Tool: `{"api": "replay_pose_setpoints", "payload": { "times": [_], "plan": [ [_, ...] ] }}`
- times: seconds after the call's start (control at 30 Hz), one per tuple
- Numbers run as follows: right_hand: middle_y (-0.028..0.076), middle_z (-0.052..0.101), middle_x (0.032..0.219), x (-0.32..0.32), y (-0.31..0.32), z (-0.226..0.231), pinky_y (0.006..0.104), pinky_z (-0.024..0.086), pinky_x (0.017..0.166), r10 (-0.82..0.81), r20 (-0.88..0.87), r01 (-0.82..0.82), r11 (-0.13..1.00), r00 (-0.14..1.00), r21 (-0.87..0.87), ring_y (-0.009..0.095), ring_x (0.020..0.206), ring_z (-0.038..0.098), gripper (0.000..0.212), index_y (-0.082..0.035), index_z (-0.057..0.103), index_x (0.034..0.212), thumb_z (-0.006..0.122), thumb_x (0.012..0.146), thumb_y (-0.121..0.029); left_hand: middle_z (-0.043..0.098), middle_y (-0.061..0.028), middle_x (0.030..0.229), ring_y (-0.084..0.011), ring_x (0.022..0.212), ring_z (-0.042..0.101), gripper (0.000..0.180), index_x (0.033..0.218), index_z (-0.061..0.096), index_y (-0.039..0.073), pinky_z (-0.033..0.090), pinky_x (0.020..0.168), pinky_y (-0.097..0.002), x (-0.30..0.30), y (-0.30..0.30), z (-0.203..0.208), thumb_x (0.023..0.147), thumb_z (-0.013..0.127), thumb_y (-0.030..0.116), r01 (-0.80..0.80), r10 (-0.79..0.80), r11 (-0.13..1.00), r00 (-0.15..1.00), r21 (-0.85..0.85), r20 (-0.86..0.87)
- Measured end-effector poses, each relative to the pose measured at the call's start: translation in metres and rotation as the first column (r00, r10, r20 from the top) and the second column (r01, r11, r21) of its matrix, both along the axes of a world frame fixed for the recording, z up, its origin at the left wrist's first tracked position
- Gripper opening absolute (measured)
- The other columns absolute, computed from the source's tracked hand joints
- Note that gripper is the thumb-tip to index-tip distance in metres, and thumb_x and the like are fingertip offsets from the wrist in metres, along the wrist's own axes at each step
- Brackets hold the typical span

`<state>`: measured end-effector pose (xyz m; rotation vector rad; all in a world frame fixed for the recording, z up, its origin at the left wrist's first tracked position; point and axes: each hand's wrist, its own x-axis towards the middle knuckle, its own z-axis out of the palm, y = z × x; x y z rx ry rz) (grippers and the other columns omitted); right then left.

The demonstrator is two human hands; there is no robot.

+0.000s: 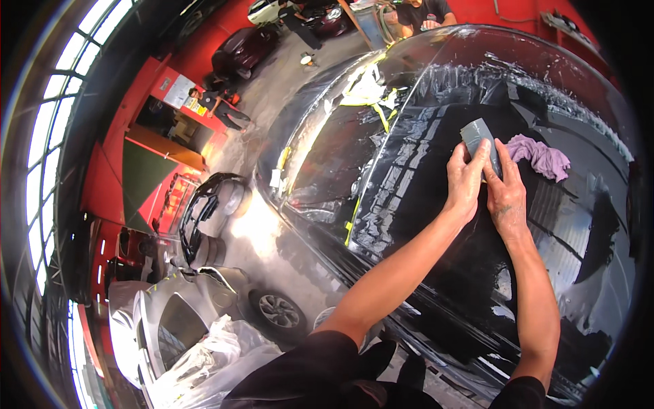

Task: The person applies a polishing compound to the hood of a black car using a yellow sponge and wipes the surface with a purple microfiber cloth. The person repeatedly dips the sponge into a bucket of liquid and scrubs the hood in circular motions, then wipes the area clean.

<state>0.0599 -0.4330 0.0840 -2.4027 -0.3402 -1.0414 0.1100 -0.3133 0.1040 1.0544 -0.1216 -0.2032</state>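
Observation:
Above the dark car panel [436,225], both my hands are closed around a grey strip [481,140] that looks like wet sandpaper, perhaps wrapped on a block. My left hand [464,180] grips its left side, with the thumb laid over the face. On its right edge and lower end are the fingers of my right hand [506,194]. Just right of that hand, a crumpled pink-purple cloth [539,158] lies on the panel. Wet streaks and pale smears mark the glossy surface around my hands.
Masking film and yellow tape [371,95] cover the car's left part. Across the panel at the far side is another person [426,17]. A second person [221,109] stands at the left. A silver car [184,313] with plastic sheeting and a black bumper [204,204] stand lower left.

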Motion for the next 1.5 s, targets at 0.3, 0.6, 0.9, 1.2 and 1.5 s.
{"api": "replay_pose_setpoints", "payload": {
  "times": [0.3,0.6,0.9,1.2,1.5],
  "plan": [
    [0.028,0.056,0.158,-0.007,-0.007,0.019,0.0464,0.053,0.113,0.248,-0.041,-0.233,0.946,0.968,0.225,0.046,0.140,0.061,0.050,-0.004,0.069,0.143,0.071,0.094,-0.006,0.075,-0.0066,0.108,-0.0143,0.094,0.070,0.023,0.123,0.070,-0.002,0.058,0.084,-0.0324,0.024,0.017,0.016,0.102,0.072,0.009,-0.001,-0.006,0.995,0.998,0.099,0.067],
    [0.010,0.068,0.133,0.002,-0.006,0.006,0.0332,0.053,0.102,0.403,-0.152,-0.124,0.581,0.902,0.804,0.016,0.115,0.065,0.068,-0.006,0.049,0.164,0.074,0.103,-0.020,0.067,-0.0180,0.125,-0.0184,0.111,0.066,0.057,0.147,0.036,0.000,0.056,0.091,-0.0320,0.006,0.009,0.004,0.104,0.073,0.005,-0.111,0.029,0.965,0.945,0.238,0.325],
    [0.008,0.066,0.131,0.004,-0.013,0.005,0.0311,0.052,0.100,0.307,-0.143,-0.056,0.557,0.941,0.829,0.014,0.116,0.062,0.067,-0.006,0.050,0.164,0.075,0.103,-0.018,0.061,-0.0092,0.095,-0.0190,0.083,0.060,0.022,0.122,0.046,0.004,0.052,0.074,-0.0381,0.012,-0.010,0.004,0.112,0.063,0.014,-0.300,-0.030,0.846,0.797,0.440,0.603],
    [0.016,0.068,0.140,0.005,-0.023,0.007,0.0362,0.053,0.103,0.267,-0.162,-0.101,0.753,0.950,0.650,0.023,0.118,0.067,0.064,-0.007,0.057,0.159,0.073,0.097,-0.008,0.059,-0.0054,0.098,-0.0143,0.087,0.062,0.024,0.107,0.053,0.003,0.052,0.073,-0.0325,0.036,-0.002,0.003,0.100,0.075,0.009,-0.203,-0.153,0.838,0.804,0.506,0.575],
    [0.018,0.052,0.157,0.007,-0.086,0.011,0.0764,0.032,0.117,-0.563,-0.192,0.502,0.815,0.804,-0.289,0.052,0.148,0.042,0.054,-0.025,0.069,0.147,0.075,0.097,-0.046,0.071,-0.0169,0.125,-0.0382,0.116,0.065,0.041,0.129,0.075,0.005,0.051,0.101,-0.0471,0.099,0.081,-0.023,0.089,0.082,0.011,-0.548,-0.419,0.328,0.646,0.770,0.638]
  ]
}}
